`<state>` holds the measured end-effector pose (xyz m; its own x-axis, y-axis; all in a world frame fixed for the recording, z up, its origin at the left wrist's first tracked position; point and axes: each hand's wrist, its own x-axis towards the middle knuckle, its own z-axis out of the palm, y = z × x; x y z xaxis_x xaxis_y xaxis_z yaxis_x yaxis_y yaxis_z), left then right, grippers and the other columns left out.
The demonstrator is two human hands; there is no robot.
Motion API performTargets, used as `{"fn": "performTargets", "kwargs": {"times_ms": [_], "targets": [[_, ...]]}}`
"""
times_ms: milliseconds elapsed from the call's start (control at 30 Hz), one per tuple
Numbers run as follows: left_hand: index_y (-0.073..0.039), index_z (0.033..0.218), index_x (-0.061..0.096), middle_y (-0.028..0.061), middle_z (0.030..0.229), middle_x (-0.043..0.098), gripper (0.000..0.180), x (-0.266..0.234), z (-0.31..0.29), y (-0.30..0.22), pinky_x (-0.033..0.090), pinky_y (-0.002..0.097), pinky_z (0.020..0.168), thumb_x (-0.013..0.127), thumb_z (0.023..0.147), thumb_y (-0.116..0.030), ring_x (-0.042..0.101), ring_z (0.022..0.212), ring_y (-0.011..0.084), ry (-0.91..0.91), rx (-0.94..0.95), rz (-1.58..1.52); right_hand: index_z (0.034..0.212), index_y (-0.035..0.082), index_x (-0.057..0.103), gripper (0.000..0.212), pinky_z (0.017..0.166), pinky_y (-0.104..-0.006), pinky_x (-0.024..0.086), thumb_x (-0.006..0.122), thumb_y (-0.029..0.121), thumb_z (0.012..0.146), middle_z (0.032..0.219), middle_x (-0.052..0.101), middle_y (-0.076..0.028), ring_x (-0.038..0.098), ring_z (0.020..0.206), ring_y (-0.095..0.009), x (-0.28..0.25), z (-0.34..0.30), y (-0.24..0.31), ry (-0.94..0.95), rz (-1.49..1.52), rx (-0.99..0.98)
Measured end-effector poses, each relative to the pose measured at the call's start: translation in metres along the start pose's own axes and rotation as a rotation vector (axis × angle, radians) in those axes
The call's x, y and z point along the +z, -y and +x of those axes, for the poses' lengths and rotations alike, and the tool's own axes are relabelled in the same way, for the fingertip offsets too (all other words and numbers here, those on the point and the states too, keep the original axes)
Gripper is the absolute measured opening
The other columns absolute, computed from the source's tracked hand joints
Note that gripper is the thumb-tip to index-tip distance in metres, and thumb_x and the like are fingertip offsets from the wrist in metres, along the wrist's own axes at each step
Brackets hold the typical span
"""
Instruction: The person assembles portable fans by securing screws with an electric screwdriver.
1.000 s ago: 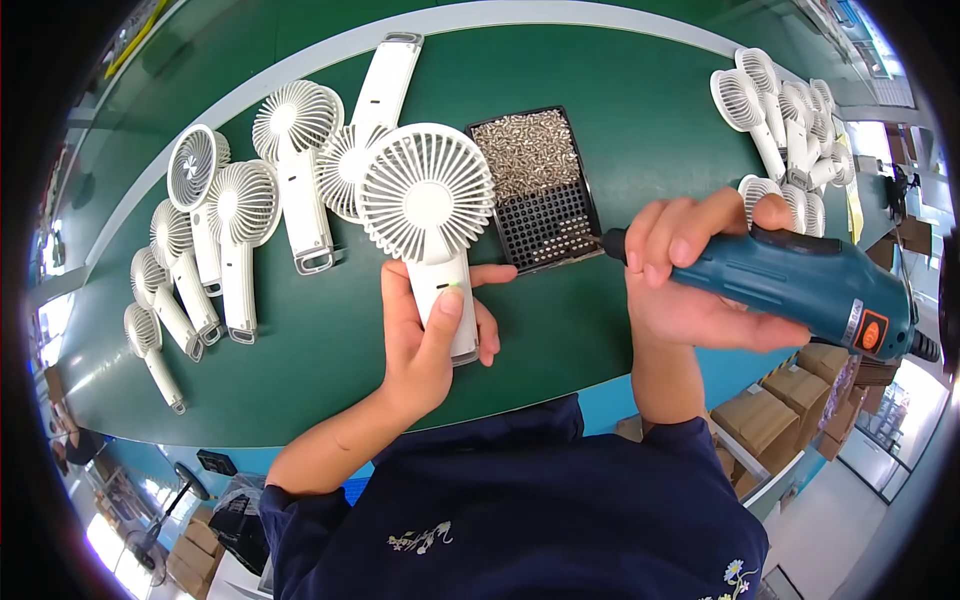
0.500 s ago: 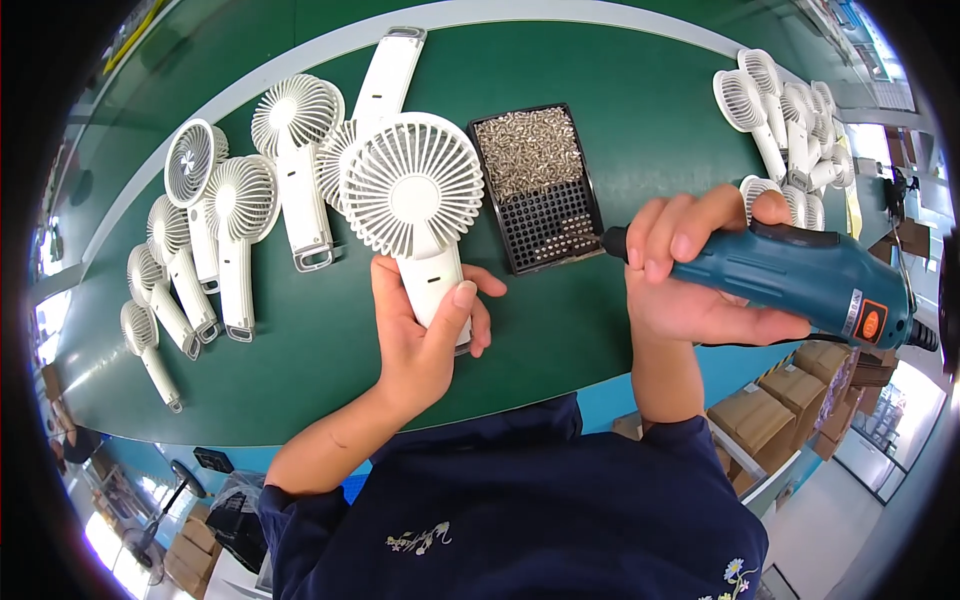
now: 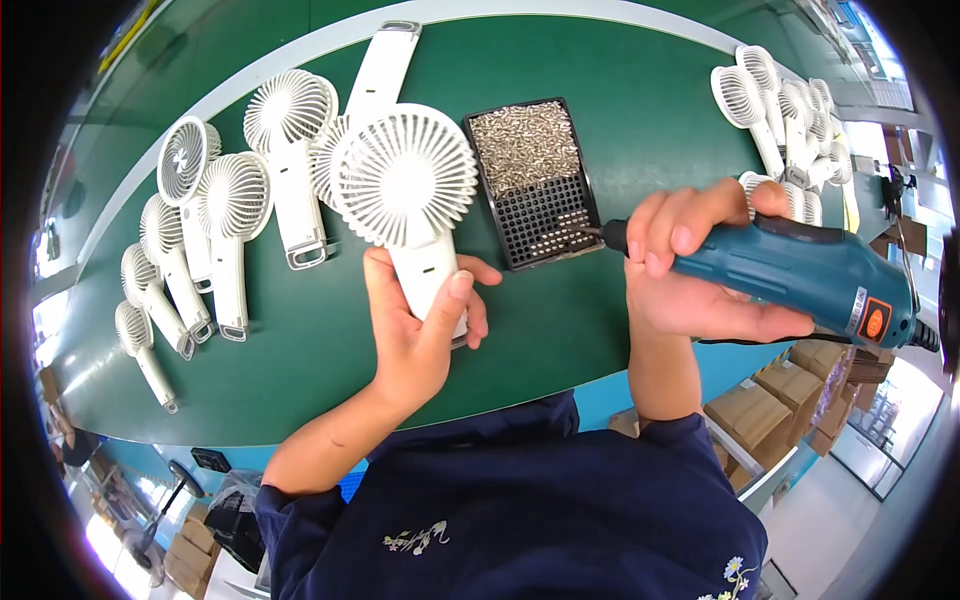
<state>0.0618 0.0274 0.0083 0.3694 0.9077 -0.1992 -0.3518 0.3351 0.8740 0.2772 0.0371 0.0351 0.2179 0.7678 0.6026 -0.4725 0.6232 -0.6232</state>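
Black tray (image 3: pixel 522 213) of small silvery screws (image 3: pixel 526 146)

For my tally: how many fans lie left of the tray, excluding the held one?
7: lowest fan, far left; second fan and third fan stepping upward; fourth fan above; fifth fan beside it; sixth fan farther right; reversed fan partly behind the held fan. More may be hidden.
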Motion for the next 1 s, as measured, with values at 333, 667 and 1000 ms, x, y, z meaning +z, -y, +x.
{"fn": "performTargets", "kwargs": {"times_ms": [333,667,1000], "targets": [[-0.008,0.109,0.024,0.0131,0.081,0.054,0.028,-0.001,0.007,0.003,0.044,0.0254,0.044,0.047,0.094,-0.007,0.052,0.053,0.0139,-0.032,0.088,-0.002,0.114,0.002,0.042,0.101,0.038,-0.0306,0.044,0.038,0.090,0.064,0.065,0.055,-0.014,0.048,0.041,-0.018,0.010,0.007,-0.017,-0.136,-0.035,-0.009],[-0.009,0.109,0.023,0.0139,0.082,0.054,0.029,-0.003,0.006,0.004,0.043,0.0253,0.044,0.048,0.094,-0.007,0.053,0.053,0.0141,-0.012,0.075,-0.001,0.112,0.004,0.042,0.100,0.038,-0.0304,0.043,0.039,0.091,0.063,0.063,0.053,-0.014,0.046,0.040,-0.019,0.011,0.005,-0.021,-0.179,-0.089,-0.024],[-0.007,0.113,0.025,0.0140,0.085,0.055,0.032,-0.001,0.007,0.003,0.043,0.0252,0.045,0.050,0.094,-0.008,0.052,0.053,0.0135,-0.030,0.078,-0.025,0.111,0.004,0.042,0.099,0.037,-0.0296,0.042,0.036,0.091,0.064,0.061,0.052,-0.013,0.044,0.038,-0.018,0.012,0.005,-0.021,-0.198,-0.119,-0.024]]}}
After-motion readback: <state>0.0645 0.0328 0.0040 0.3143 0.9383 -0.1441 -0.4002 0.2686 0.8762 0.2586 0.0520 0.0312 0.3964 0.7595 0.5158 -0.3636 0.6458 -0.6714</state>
